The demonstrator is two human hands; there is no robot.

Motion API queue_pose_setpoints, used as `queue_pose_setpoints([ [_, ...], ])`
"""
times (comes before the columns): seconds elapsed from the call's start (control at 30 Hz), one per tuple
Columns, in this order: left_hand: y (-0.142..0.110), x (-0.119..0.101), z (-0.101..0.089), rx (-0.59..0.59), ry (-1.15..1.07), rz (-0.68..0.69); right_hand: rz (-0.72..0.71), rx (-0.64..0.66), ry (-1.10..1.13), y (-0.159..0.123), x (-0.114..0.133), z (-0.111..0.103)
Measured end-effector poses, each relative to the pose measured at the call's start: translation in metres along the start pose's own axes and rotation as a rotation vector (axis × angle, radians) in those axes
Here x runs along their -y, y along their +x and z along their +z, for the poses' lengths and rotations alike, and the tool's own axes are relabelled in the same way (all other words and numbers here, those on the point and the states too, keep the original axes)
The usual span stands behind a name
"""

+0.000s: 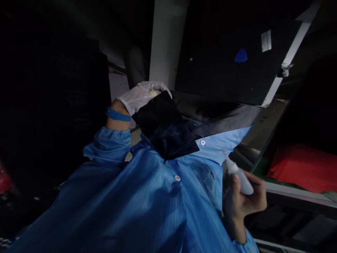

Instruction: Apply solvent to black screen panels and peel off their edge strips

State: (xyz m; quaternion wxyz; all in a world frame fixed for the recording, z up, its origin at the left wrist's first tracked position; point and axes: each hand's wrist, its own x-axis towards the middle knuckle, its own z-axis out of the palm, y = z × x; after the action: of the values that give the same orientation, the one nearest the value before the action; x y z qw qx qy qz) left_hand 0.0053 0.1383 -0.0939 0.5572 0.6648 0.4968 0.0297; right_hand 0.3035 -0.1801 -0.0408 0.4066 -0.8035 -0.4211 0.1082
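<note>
My left hand [146, 95], in a white glove with a blue wrist strap [118, 115], is closed at the upper edge of a dark, glossy flat panel [168, 128]. The panel is tilted in front of my blue smock [147, 196]; its kind does not show, and it hides part of the fingers. Bare, my right hand [244, 196] is wrapped round a small white squeeze bottle [243, 181] low on the right. The bottle's narrow nozzle points up and left, apart from the panel.
On the dark work surface [210, 80] lie a blue triangular pick [240, 55] and a small silvery rectangular piece [266, 40]. A red sheet [305, 168] rests on a shelf at the right. The surroundings are very dark.
</note>
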Motion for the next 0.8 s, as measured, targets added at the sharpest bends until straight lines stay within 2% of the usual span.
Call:
queue_pose_setpoints([
  [0.1, 0.001, -0.004, 0.0, 0.036, -0.073, 0.025, 0.062, -0.089, 0.113, 0.032, 0.003, 0.019],
  [0.17, 0.001, -0.005, 0.001, 0.083, -0.145, 0.001, 0.046, -0.083, 0.192, 0.061, 0.007, 0.038],
  [0.27, 0.001, -0.007, 0.001, 0.113, -0.177, 0.029, -0.056, -0.048, 0.295, 0.112, 0.007, 0.072],
  [0.4, -0.003, -0.015, 0.001, 0.116, -0.17, 0.064, -0.242, -0.017, 0.458, 0.181, -0.007, 0.123],
  [0.47, -0.006, -0.021, 0.001, 0.119, -0.195, 0.06, -0.308, 0.037, 0.484, 0.206, -0.018, 0.146],
  [0.57, -0.01, -0.03, 0.001, 0.139, -0.183, 0.045, -0.336, 0.122, 0.425, 0.224, -0.031, 0.17],
  [0.67, -0.011, -0.038, 0.001, 0.169, -0.158, 0.043, -0.349, 0.129, 0.413, 0.223, -0.03, 0.171],
  [0.73, -0.009, -0.043, 0.001, 0.176, -0.169, 0.061, -0.34, 0.084, 0.392, 0.213, -0.019, 0.158],
  [0.8, -0.005, -0.049, 0.003, 0.188, -0.166, 0.089, -0.296, 0.045, 0.33, 0.197, -0.003, 0.134],
])
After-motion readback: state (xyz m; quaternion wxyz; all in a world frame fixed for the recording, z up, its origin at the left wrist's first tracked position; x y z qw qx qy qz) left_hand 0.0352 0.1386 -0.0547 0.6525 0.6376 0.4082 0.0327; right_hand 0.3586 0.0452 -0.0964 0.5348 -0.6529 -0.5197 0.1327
